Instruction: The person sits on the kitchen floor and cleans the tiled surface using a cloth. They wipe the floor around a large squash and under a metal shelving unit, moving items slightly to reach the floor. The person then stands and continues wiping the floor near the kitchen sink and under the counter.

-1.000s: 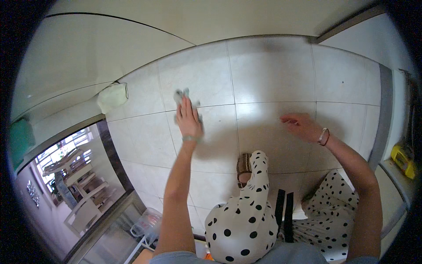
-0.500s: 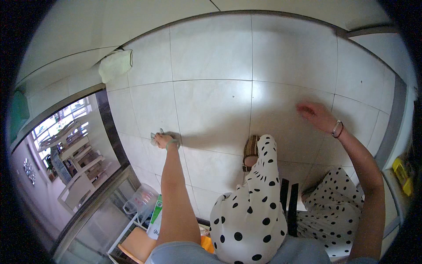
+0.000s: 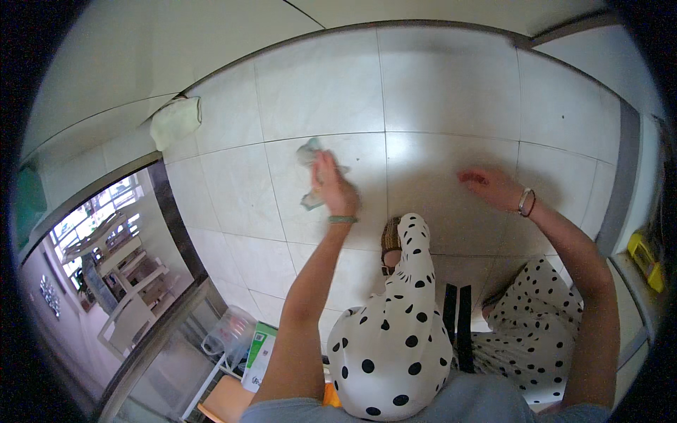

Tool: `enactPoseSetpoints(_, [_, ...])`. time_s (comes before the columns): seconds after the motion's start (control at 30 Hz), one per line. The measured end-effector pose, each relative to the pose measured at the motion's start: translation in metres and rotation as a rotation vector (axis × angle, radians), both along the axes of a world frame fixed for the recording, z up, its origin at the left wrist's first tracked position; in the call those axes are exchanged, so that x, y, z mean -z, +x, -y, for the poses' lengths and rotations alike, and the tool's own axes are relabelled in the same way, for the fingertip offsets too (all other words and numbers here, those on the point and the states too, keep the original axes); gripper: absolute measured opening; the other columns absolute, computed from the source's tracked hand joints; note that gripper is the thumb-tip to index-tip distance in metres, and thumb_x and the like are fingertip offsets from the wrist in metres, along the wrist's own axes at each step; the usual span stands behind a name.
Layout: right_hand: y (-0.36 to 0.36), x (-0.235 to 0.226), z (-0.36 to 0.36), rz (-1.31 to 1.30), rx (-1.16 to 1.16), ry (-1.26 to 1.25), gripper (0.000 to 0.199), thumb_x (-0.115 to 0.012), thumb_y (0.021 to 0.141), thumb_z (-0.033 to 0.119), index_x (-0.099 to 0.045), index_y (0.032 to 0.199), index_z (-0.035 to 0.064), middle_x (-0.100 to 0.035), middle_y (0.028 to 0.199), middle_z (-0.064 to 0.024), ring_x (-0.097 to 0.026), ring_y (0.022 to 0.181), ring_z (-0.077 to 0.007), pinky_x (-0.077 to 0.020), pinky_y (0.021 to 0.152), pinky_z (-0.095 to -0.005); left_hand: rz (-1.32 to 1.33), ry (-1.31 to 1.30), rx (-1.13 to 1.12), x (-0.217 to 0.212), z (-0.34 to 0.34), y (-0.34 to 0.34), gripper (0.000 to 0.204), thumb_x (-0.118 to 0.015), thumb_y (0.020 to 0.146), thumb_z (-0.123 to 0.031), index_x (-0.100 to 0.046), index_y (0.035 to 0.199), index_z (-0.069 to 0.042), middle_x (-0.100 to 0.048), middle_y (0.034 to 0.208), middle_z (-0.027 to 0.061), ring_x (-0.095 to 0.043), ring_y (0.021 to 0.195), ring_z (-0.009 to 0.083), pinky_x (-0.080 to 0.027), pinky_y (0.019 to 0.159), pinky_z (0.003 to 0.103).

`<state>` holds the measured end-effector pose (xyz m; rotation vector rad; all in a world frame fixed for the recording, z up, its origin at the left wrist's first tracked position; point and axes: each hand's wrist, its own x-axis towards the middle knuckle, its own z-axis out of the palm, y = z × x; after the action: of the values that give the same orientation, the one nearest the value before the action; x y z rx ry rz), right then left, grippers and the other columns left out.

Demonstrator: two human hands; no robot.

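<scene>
Grey cloth [image 3: 310, 176] under left hand [image 3: 333, 192] — right hand [image 3: 493, 187] flat on tiles [image 3: 437, 106].

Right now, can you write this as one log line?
left hand: presses cloth on tiled wall | right hand: flat on wall

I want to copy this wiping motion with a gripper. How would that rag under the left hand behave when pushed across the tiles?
The rag looks crumpled and bunched under the left hand, so it is probably floppy and light. On the glossy tiled surface it would likely slide easily, and its loose ends may fold or trail.
</scene>
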<state>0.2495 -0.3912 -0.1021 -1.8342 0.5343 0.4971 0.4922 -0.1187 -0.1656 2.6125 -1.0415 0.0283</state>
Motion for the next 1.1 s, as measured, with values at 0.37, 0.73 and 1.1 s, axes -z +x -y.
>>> enactPoseSetpoints(0.37, [0.002,-0.053,0.045,-0.04,0.006,-0.038,0.031,-0.053,0.09,0.012,-0.056,0.121,0.0047,-0.064,0.111,-0.0075,-0.061,0.096,-0.0153,-0.049,0.086,-0.0305,-0.868,-0.188,0.367,0.001,0.137,-0.126,0.039,-0.041,0.092,-0.014,-0.051,0.129,-0.009,-0.047,0.135,0.0102,-0.041,0.124,0.0283,-0.032,0.103,0.043])
enactPoseSetpoints(0.73, [-0.178,-0.069,0.059,-0.232,0.498,0.17,0.029,-0.054,0.092,0.013,-0.058,0.119,0.0057,-0.065,0.107,-0.0045,-0.062,0.087,-0.013,-0.0503,0.079,-0.0271,-0.041,0.049,0.173,-0.023,0.049,0.026,0.047,-0.039,0.097,-0.02,-0.034,0.137,0.005,-0.028,0.147,0.0203,-0.022,0.136,0.0395,-0.018,0.111,0.047])
enactPoseSetpoints(1.1, [-0.187,-0.022,0.003,-0.213,0.538,0.381,0.036,-0.056,0.092,0.021,-0.054,0.124,0.0032,-0.065,0.109,-0.0087,-0.063,0.091,-0.0164,-0.0509,0.084,-0.0309,0.056,-0.063,0.27,0.008,0.203,0.056,0.045,-0.045,0.092,-0.019,-0.044,0.128,0.008,-0.036,0.141,0.0234,-0.027,0.134,0.0395,-0.021,0.111,0.045])
